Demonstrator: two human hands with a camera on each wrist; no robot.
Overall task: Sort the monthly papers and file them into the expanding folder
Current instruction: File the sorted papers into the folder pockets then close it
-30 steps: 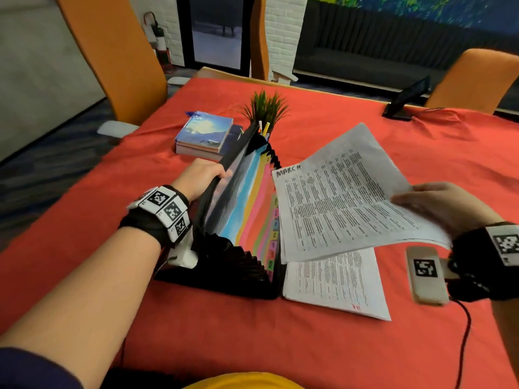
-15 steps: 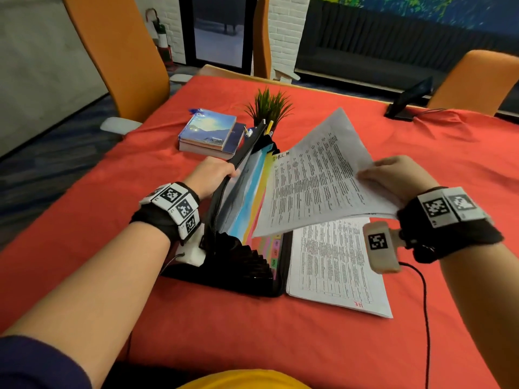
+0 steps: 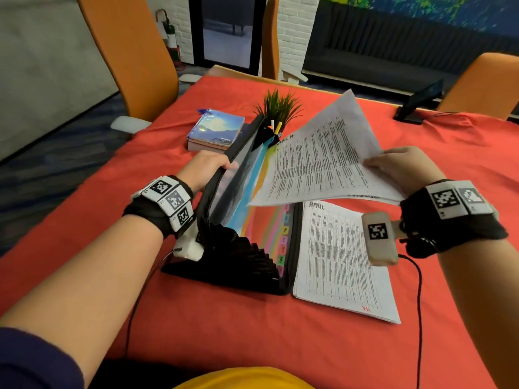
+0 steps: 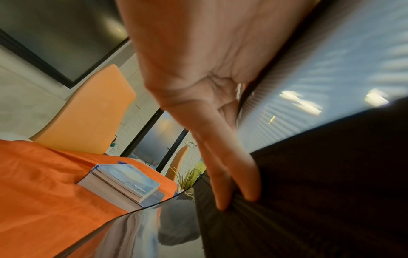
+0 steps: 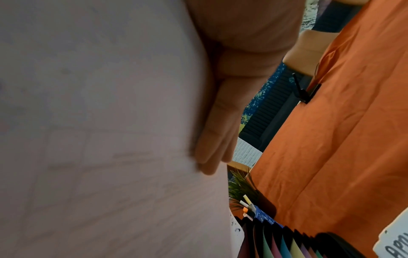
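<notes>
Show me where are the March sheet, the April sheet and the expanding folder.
March sheet (image 3: pixel 317 164): head view, middle of the printed page.
April sheet (image 3: pixel 337 265): head view, middle of the page lying on the table.
Expanding folder (image 3: pixel 241 256): head view, black pleated side.

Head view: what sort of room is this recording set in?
Probably an office lounge or meeting room, not a home. A table under a red cloth is ringed by orange chairs; behind it stand a dark sofa, a white brick wall and a fire extinguisher.

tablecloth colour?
Plain red-orange tablecloth, no pattern. Head view shows it best.
</notes>
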